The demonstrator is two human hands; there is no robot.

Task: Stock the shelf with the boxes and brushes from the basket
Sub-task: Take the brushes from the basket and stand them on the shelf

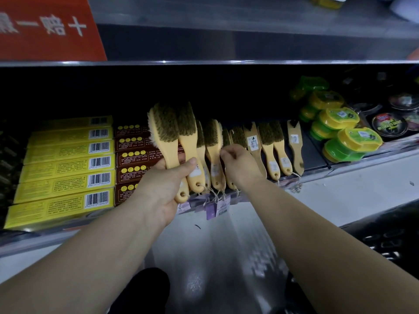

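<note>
Held brushes: two wooden-handled brushes, bristles up, in front of the shelf row, not yet set down.
Left hand: left hand grips both by the handles, fingers wrapped tight round them.
Right hand: right hand is in among the shelved brushes, fingers curled; cannot tell whether it pinches a handle or only nudges one.
Shelf row: brushes on the shelf lie side by side, handles toward the shelf edge, string loops and price tags hanging over it.
Boxes: yellow boxes stacked at left, brown boxes just beside them, touching the brush row.
Further right: green-and-yellow tubs, then dark round tins.
Basket: dark slotted basket low right; its contents are out of sight.
Progress: judged well along. Boxes look placed and most brushes are shelved. Two brushes are left in hand, plus whatever the basket hides.
</note>
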